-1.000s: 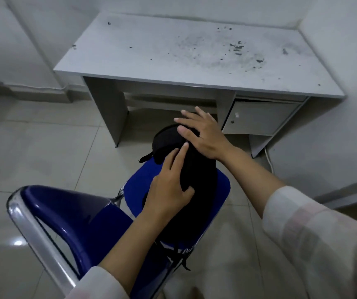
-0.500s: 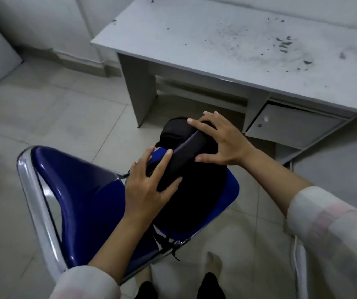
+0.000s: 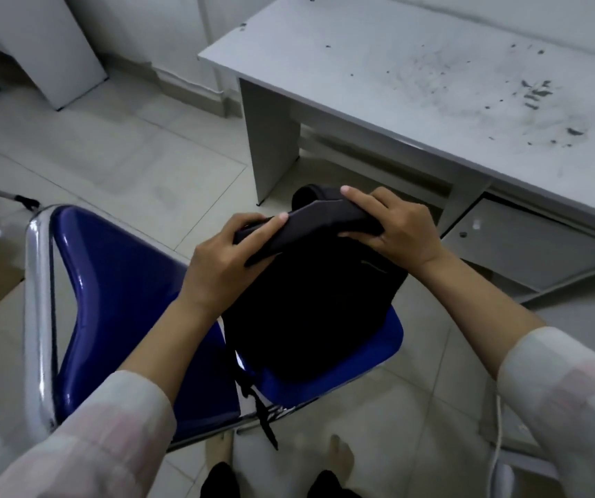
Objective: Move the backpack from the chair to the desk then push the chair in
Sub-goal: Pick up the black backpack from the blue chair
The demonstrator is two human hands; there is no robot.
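A black backpack (image 3: 310, 303) rests on the seat of a blue plastic chair (image 3: 116, 282) with a chrome frame. My left hand (image 3: 224, 260) grips the left end of the backpack's padded top edge. My right hand (image 3: 393, 228) grips the right end of that same edge. The edge is pinched up between both hands while the backpack's bottom still sits on the seat. A black strap hangs over the seat's front. The grey desk (image 3: 414, 77) stands beyond the chair, its dusty top bare apart from dark specks.
A drawer unit (image 3: 526, 246) sits under the desk's right side. A white panel (image 3: 62, 48) leans against the wall at the upper left. A white cable (image 3: 497, 443) runs down at the lower right. My bare feet (image 3: 339, 458) stand on the tiled floor in front of the chair.
Both hands went from resting flat on the backpack to closing on its top edge. The camera has swung left and come closer, so the desk now sits at the upper right.
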